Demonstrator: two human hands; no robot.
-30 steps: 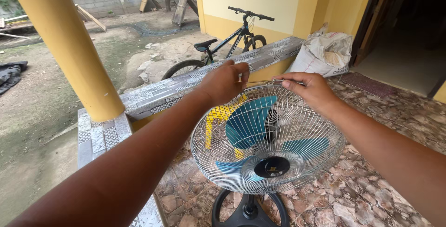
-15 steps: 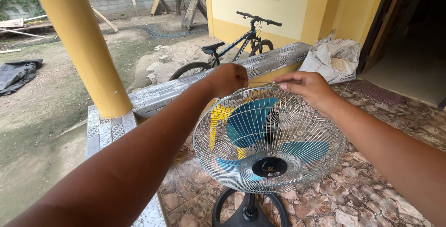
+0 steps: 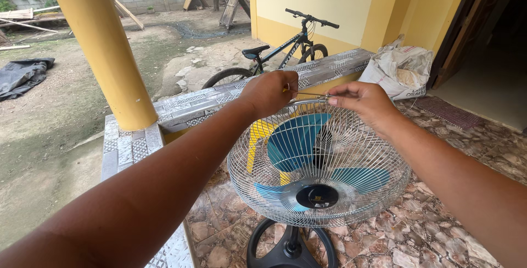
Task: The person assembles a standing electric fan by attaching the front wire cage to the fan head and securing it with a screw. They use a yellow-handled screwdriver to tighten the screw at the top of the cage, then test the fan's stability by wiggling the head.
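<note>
Where both hands meet, the fan guard (image 3: 318, 175) lies just below.

The mottled brown stone-tile floor (image 3: 450, 213) carries the round black plastic fan base (image 3: 288, 249) and, further back near the yellow wall, a slumped white woven sack (image 3: 401, 70)

We observed the pedestal fan (image 3: 318, 175) standing on a black round base, head tilted back. Its chrome wire grille was fitted over three blue blades and a black centre cap. Our hands gripped its top rim.
</note>
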